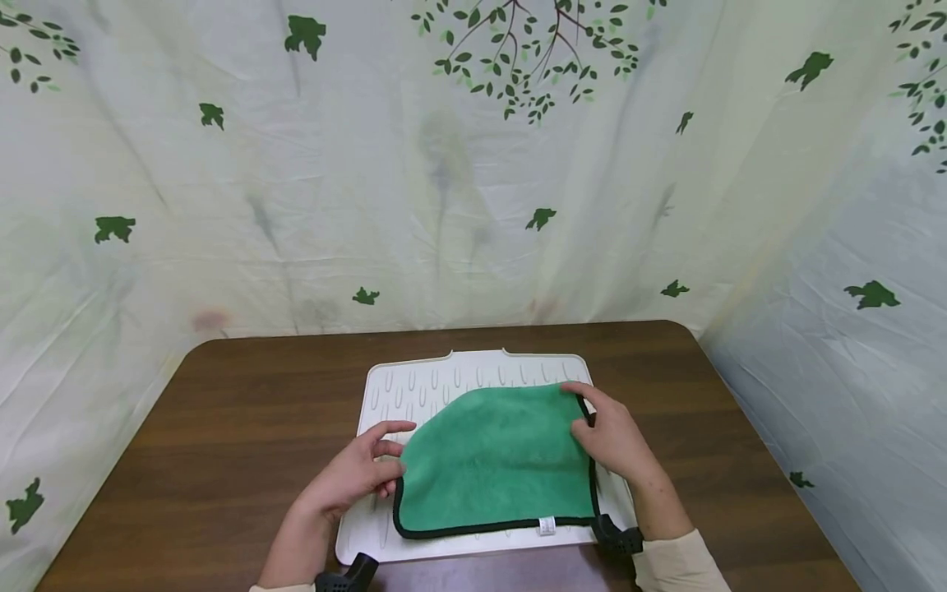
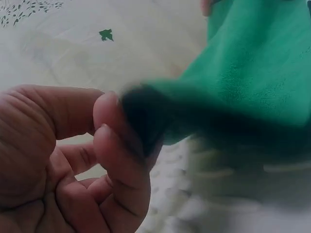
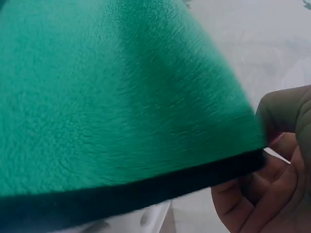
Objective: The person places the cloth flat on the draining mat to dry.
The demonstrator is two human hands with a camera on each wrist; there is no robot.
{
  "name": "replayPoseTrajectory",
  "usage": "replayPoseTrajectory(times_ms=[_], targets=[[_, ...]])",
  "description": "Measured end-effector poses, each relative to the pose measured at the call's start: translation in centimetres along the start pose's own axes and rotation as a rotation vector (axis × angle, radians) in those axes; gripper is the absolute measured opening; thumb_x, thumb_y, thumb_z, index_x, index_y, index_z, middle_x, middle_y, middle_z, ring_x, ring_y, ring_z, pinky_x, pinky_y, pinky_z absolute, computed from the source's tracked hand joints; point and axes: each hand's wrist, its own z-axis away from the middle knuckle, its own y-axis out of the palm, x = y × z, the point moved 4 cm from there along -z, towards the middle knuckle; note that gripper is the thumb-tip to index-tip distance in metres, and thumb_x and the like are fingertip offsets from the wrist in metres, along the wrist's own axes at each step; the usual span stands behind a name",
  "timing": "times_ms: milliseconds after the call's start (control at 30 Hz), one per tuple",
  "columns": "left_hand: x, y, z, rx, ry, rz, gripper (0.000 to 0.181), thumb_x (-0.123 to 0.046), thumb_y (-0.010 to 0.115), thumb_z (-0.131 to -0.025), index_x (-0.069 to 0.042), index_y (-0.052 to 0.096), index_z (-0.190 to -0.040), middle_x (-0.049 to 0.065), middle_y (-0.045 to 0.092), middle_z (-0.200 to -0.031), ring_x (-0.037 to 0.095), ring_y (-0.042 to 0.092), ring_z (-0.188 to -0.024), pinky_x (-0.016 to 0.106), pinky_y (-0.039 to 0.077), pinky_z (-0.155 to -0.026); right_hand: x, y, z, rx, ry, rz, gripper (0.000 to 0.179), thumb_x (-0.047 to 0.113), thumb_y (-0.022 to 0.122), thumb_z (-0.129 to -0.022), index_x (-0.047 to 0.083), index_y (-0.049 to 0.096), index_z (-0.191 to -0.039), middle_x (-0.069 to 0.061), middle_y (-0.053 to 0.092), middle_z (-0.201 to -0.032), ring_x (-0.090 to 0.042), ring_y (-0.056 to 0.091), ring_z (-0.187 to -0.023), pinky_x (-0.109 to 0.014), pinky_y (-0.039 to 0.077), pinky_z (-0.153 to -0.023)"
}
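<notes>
A green towel (image 1: 496, 460) with black edging and a small white label (image 1: 547, 526) on its near edge is spread over a white ridged board (image 1: 392, 395). At the towel's left side, my left hand (image 1: 355, 473) pinches the black edge; the left wrist view shows thumb and fingertips on the dark edging (image 2: 146, 114). My right hand (image 1: 617, 432) grips the right edge, thumb on top and index finger stretched toward the far corner. In the right wrist view the towel (image 3: 136, 107) fills much of the picture, its black border running up to the fingers. The board's middle is hidden under the towel.
The board lies on a brown wooden table (image 1: 259, 427) near its front edge. A pale curtain (image 1: 355, 189) with green leaf prints hangs behind the table and along its sides. Dark wrist devices sit at both of my wrists.
</notes>
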Motion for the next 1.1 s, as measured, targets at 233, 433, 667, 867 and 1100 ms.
replayPoseTrajectory(times_ms=[233, 433, 667, 867, 1100], targets=[[0.7, 0.4, -0.2, -0.026, -0.074, -0.094, 0.054, -0.024, 0.059, -0.104, 0.002, 0.041, -0.147, -0.002, 0.055, -0.065, 0.009, 0.048, -0.051, 0.023, 0.041, -0.051, 0.1, 0.3, 0.0, -0.056, 0.003, 0.063, 0.012, 0.02, 0.066, -0.1, 0.016, 0.073, -0.109, -0.003, 0.071, -0.098, -0.015, 0.061, -0.08, -0.028, 0.05, -0.069], [0.4, 0.1, -0.3, -0.133, -0.049, -0.076, 0.058, -0.017, 0.068, -0.098, -0.001, 0.043, -0.148, 0.005, 0.068, -0.084, 0.012, 0.063, -0.073, 0.025, 0.052, -0.069, 0.5, 0.8, -0.1, -0.012, -0.032, 0.007, 0.039, 0.003, 0.061, -0.096, 0.016, 0.065, -0.133, -0.012, 0.067, -0.109, -0.015, 0.05, -0.067, -0.026, 0.044, -0.057], [-0.3, -0.4, -0.3, -0.167, 0.01, 0.02, 0.056, -0.006, 0.066, -0.095, -0.001, 0.044, -0.147, 0.013, 0.064, -0.107, 0.014, 0.066, -0.087, 0.025, 0.056, -0.075, 0.8, 0.5, 0.0, -0.049, -0.055, 0.011, 0.05, 0.002, 0.055, -0.093, 0.017, 0.06, -0.14, -0.012, 0.064, -0.119, -0.016, 0.048, -0.068, -0.028, 0.043, -0.061], [0.6, 0.3, -0.7, -0.166, -0.061, 0.121, 0.043, -0.029, 0.052, -0.108, -0.003, 0.048, -0.142, 0.007, 0.068, -0.114, 0.013, 0.067, -0.095, 0.027, 0.055, -0.084, 0.2, 0.9, -0.1, -0.007, 0.019, 0.107, 0.024, 0.016, 0.061, -0.101, 0.014, 0.072, -0.122, -0.007, 0.073, -0.097, -0.013, 0.059, -0.074, -0.029, 0.049, -0.064], [0.1, 0.3, -0.8, -0.158, -0.026, 0.107, 0.056, -0.009, 0.062, -0.099, -0.005, 0.041, -0.151, 0.004, 0.063, -0.1, 0.012, 0.065, -0.082, 0.025, 0.056, -0.073, 0.4, 0.6, -0.1, -0.074, -0.059, 0.073, 0.042, 0.004, 0.057, -0.099, 0.015, 0.061, -0.139, -0.015, 0.066, -0.131, -0.028, 0.066, -0.095, -0.04, 0.055, -0.078]])
